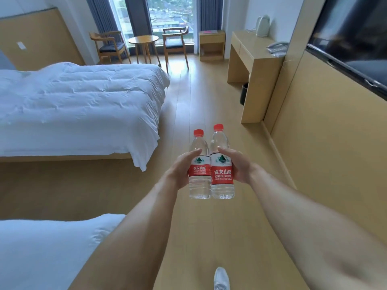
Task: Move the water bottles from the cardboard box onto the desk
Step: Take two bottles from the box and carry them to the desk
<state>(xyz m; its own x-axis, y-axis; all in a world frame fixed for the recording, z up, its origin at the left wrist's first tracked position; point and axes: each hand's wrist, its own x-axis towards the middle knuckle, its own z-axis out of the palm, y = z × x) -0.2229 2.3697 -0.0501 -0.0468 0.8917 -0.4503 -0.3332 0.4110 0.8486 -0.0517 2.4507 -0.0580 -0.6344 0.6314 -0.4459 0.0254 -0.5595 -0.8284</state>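
Two clear water bottles with red caps and red labels are held upright side by side over the wooden floor. My left hand (pixel 182 168) grips the left bottle (pixel 199 185). My right hand (pixel 238 164) grips the right bottle (pixel 222 183). The two bottles touch each other. The wooden desk (pixel 251 57) stands farther ahead on the right, against the wall. No cardboard box is in view.
A white kettle (pixel 262 25) and a grey telephone (pixel 277 47) sit on the desk, with a black bin (pixel 244 93) under it. A white bed (pixel 79 107) lies left, another bed corner (pixel 52 248) at bottom left. Two chairs and a round table (pixel 143 39) stand by the window. A TV (pixel 351 38) hangs on the right wall.
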